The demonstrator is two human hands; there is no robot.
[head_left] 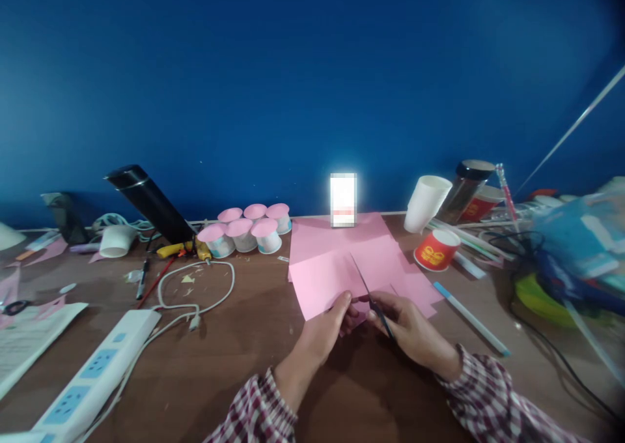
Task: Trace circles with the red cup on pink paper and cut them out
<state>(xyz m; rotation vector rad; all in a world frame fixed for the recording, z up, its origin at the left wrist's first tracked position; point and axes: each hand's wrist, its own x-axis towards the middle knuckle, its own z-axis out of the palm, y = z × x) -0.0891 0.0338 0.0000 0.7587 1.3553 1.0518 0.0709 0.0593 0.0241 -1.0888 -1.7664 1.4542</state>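
My left hand (333,322) is closed on the near edge of a pink paper sheet (322,280), thumb on top and fingers curled below. In my right hand (410,326) is a pair of dark scissors (379,316), its thin blade pointing away from me across the paper. The fingers hide most of the handle. More pink sheets (361,231) lie beneath and behind the held one, reaching the wall. To the left stand several small paper cups (266,240) with pink paper tops. A red paper cup (436,251) rests to the right of the sheets.
A capped marker (471,319) lies right of my hands. White cups (426,202) and a dark jar (469,189) stand at the back right. On the left are a black flask (151,202), a white cable (229,293) and a power strip (97,371). The blue wall (312,91) closes off the back.
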